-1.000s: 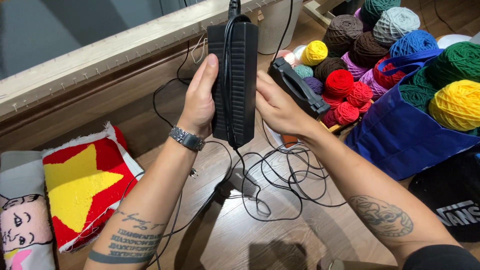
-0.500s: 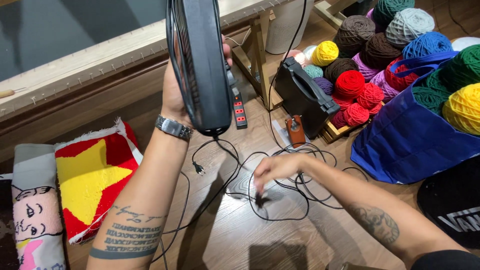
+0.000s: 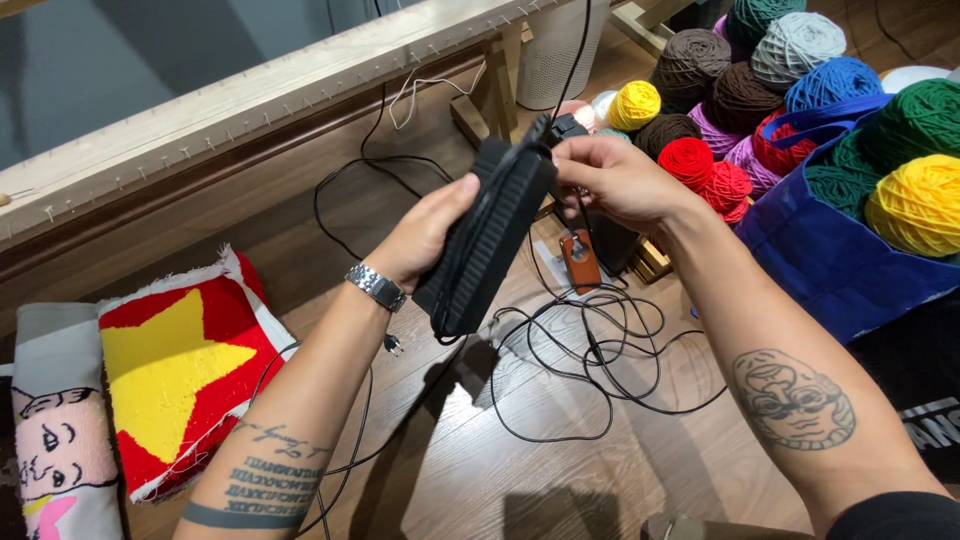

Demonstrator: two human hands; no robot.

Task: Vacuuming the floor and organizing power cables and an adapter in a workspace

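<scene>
From my head camera, my left hand (image 3: 425, 235) grips the long black power strip (image 3: 490, 240) from behind, holding it tilted above the wooden floor (image 3: 560, 480). My right hand (image 3: 615, 180) pinches its upper end, where the black cord (image 3: 590, 350) wraps along the edge and trails down into a loose tangle on the floor. Yarn balls (image 3: 700, 165) lie just beyond, beside a blue bag (image 3: 830, 260); a red rug with a yellow star (image 3: 175, 370) lies left.

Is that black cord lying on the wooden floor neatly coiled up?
No, the thin black cord sprawls in loose, tangled loops across the wooden plank floor.
</scene>
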